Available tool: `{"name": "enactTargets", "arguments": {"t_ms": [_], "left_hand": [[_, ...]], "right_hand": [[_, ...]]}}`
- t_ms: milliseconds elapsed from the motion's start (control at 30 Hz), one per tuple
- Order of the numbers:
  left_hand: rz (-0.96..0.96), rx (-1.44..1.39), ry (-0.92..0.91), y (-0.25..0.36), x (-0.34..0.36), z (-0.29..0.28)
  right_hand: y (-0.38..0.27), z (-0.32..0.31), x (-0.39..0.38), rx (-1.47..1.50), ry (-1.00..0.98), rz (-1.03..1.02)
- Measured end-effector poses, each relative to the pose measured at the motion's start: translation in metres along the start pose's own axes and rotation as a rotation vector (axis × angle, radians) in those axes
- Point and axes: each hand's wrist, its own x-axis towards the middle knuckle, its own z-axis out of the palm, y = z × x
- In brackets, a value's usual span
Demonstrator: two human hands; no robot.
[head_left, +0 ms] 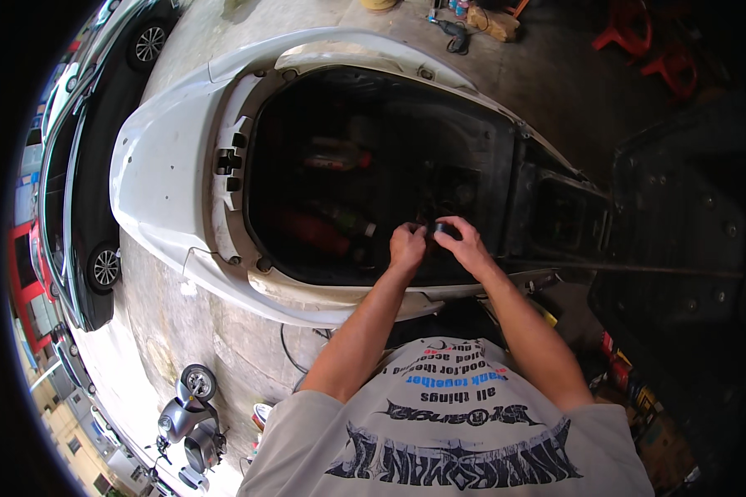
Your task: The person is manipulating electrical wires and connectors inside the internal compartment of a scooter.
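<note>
Both my hands are over the open dark storage tub (481, 124) of a white scooter body (167, 166), close to its near rim. The fingers and thumb of my right hand (466, 246) curl around a small black round part (442, 228). Just left of it, my left hand (407, 247) is closed in a pinch, its fingertips nearly touching the black part. What those fingertips hold, if anything, is too small to make out. Deeper in the tub lie a clear bottle with a red end (336, 157) and a bottle with a green label (346, 219).
A raised black seat or cover (680, 215) stands to the right of the tub. A power drill (454, 35) lies on the floor beyond, with red plastic chairs (626, 29) at the far right. Another scooter (192, 422) and a dark car (99, 174) stand at the left.
</note>
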Motion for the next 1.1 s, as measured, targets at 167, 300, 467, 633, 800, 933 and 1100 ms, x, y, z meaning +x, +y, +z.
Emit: {"name": "enactTargets", "arguments": {"t_ms": [167, 300, 467, 633, 800, 933, 1100], "left_hand": [[0.175, 0.348, 0.044, 0.007, 0.002, -0.009], [0.118, 0.343, -0.04, 0.003, 0.009, -0.018], [0.128, 0.21, -0.184, -0.004, 0.011, -0.026], [0.155, 0.408, -0.099, 0.007, 0.007, -0.03], [0.253, 0.627, -0.002, 0.017, 0.0, -0.031], [0.375, 0.79, 0.04, 0.019, -0.004, -0.03], [0.471, 0.92, 0.09, 0.02, -0.012, -0.03]], "right_hand": [[-0.004, -0.007, 0.01, -0.069, -0.287, 0.29], [0.009, 0.003, 0.008, 0.089, -0.353, 0.427], [0.015, 0.01, 0.005, 0.175, -0.324, 0.414], [0.013, 0.013, 0.006, 0.122, -0.299, 0.383], [0.023, 0.021, 0.007, 0.097, -0.259, 0.452], [0.029, 0.034, 0.005, 0.131, -0.237, 0.402], [0.028, 0.048, 0.002, 0.301, -0.137, 0.433]]}}
